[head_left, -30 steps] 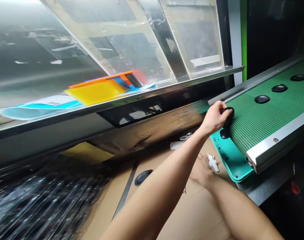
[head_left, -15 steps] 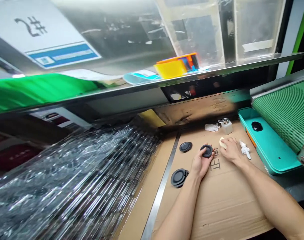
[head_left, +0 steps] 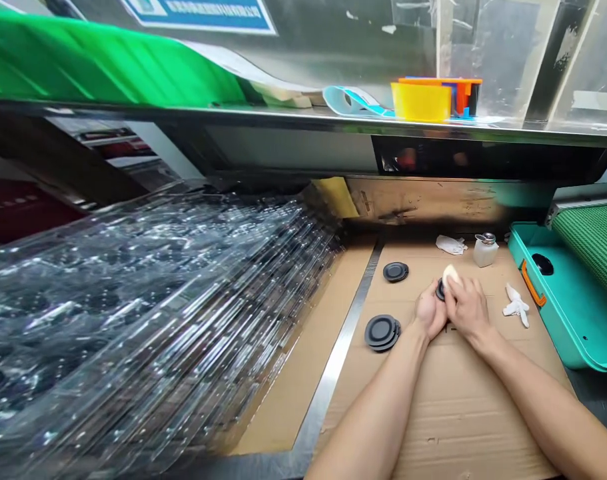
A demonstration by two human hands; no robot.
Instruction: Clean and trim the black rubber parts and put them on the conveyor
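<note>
Hands close together above the cardboard (head_left: 463,427): the left hand (head_left: 430,317) cups a black disc (head_left: 440,291), mostly hidden, while the right hand (head_left: 466,310) presses a pale wad (head_left: 450,274), hard to make out, onto it. A disc stack (head_left: 382,333) sits just left of them.
</note>
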